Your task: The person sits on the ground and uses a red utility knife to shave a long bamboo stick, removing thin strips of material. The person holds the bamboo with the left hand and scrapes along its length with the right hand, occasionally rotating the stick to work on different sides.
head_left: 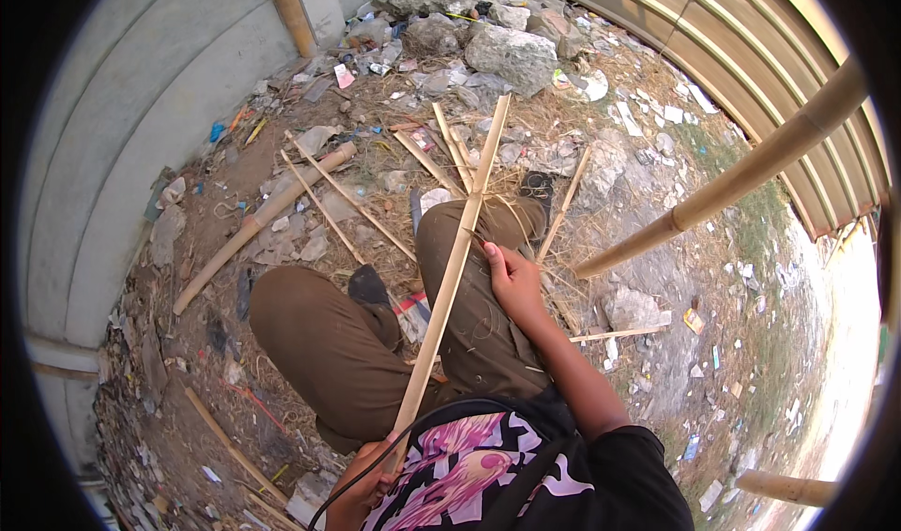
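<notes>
A long, pale split bamboo strip (451,282) slants across my right thigh, from my shirt up past my knee. Near its lower end, my left hand (368,479) is closed round it at the bottom of the view. My right hand (516,285) is closed beside the strip, above my right thigh. From its fingers a thin, dark, blade-like tool (477,237) sticks out toward the strip; the rest of this tool is hidden in the hand. Fine curled shavings (483,320) lie on my brown trousers.
More bamboo strips (430,163) lie ahead of my knees. A thick bamboo pole (263,217) rests on the littered ground at left; another pole (723,179) slants in from the right. Rocks (511,57) are piled far ahead, between a grey wall (141,146) and a ribbed metal fence (741,53).
</notes>
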A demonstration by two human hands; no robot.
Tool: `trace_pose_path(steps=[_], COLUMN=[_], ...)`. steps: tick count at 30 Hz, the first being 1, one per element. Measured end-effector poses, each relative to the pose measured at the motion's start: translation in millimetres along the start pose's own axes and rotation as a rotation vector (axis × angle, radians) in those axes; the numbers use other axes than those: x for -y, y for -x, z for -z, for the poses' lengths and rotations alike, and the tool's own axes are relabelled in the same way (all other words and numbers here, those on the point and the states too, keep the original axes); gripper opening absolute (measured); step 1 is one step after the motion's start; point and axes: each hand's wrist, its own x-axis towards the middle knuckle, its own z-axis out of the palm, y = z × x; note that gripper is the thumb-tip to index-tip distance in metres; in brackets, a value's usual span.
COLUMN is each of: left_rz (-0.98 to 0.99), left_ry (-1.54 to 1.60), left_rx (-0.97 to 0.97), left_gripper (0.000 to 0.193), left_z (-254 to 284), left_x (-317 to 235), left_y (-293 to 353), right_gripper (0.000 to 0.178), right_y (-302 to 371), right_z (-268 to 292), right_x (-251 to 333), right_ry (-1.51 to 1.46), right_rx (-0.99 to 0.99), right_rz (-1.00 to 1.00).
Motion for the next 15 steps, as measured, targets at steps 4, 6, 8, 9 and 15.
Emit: trace_pose_path(steps=[4, 6, 8, 9, 15], left_rz=[-0.012, 0.007, 0.038, 0.056, 0.050], left_ry=[0.000, 0.032, 0.054, 0.059, 0.084], left_rx=[-0.012, -0.012, -0.018, -0.023, -0.033], left_gripper=[0.057, 0.056, 0.055, 0.054, 0.051], left_z=[-5, -3, 0, 1, -1], left_x=[-6, -6, -5, -5, -1], left_y=[5, 3, 2, 1, 1], right_gripper=[0.042, 0.043, 0.043, 0.043, 0.044], right_y=[-6, -8, -7, -6, -14], right_z=[11, 23, 28, 30, 48], right_x=[-8, -9, -11, -10, 15], right_ry=[-0.236, -0.241, -0.189, -0.140, 0.168], right_rx=[0.128, 0.182, 0.126, 0.143, 0.241], right_rz=[-0.018, 0.004, 0.063, 0.053, 0.043])
